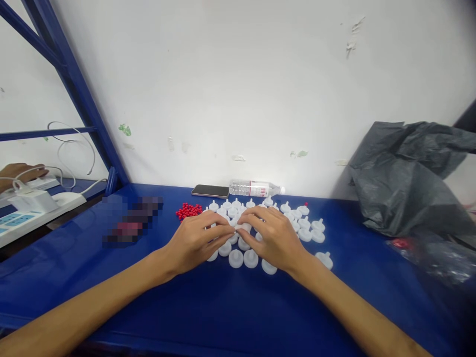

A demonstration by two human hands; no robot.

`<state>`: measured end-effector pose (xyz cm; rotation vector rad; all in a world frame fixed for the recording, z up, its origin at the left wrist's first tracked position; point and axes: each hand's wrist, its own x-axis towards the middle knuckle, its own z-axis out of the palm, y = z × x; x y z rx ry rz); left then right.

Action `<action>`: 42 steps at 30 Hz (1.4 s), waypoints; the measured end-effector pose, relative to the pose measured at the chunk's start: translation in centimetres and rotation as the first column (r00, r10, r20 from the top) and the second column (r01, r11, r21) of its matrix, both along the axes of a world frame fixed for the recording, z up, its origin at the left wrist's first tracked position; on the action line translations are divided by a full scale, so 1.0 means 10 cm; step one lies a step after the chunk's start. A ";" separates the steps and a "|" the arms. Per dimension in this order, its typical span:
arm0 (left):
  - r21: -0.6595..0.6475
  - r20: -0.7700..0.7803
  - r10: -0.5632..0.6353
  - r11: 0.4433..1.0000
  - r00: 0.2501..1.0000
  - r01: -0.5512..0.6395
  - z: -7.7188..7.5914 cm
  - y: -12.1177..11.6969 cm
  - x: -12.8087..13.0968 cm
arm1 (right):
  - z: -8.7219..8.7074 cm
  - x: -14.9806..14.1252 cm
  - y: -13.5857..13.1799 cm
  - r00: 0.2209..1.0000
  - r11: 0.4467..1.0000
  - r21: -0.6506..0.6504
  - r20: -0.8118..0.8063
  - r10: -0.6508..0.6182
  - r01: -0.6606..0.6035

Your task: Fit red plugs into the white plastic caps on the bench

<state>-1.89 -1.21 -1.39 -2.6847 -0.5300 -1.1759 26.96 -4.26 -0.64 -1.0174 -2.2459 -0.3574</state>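
Over a spread of white plastic nozzle caps, both my hands meet at the fingertips. My right hand pinches one white nozzle cap between thumb and fingers, its narrow end pointing left. At that narrow end, the fingers of my left hand are pressed together; whatever lies between them is hidden. Small red pieces form a pile just beyond my left hand. One cap at the back right carries a red tip.
A phone and a clear bottle lie along the wall. Grey plastic bags stand at the right. On the left are a blue metal frame, a power strip and another person's hand.
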 end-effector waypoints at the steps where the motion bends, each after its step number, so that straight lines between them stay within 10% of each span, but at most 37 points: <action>1: 0.002 -0.002 0.002 1.000 1.000 -0.002 0.00 0.00 0.00 | 0.00 0.00 0.00 1.000 1.000 -0.004 0.005 0.007 -0.007; 14: -0.108 0.087 -0.037 0.993 0.996 0.046 -0.02 -0.01 0.02 | 0.01 -0.01 -0.02 0.999 0.999 0.020 0.010 0.036 -0.036; 19: -0.325 0.113 -0.107 0.935 0.988 0.139 0.03 -0.03 0.01 | -0.05 -0.01 0.02 0.987 0.962 0.233 -0.038 0.158 -0.145; 26: -0.643 0.397 0.014 0.718 0.918 0.267 0.05 -0.09 0.10 | 0.02 -0.04 0.01 0.965 0.873 0.439 -0.048 0.260 -0.213; 33: -0.875 0.398 -0.141 0.240 0.906 0.421 -0.02 -0.06 0.07 | 0.01 -0.12 -0.10 0.951 0.854 0.439 0.003 0.310 -0.280; 42: -0.874 0.394 -0.129 0.255 0.910 0.414 0.03 -0.09 0.08 | 0.01 -0.13 -0.14 0.949 0.876 0.380 0.018 0.313 -0.296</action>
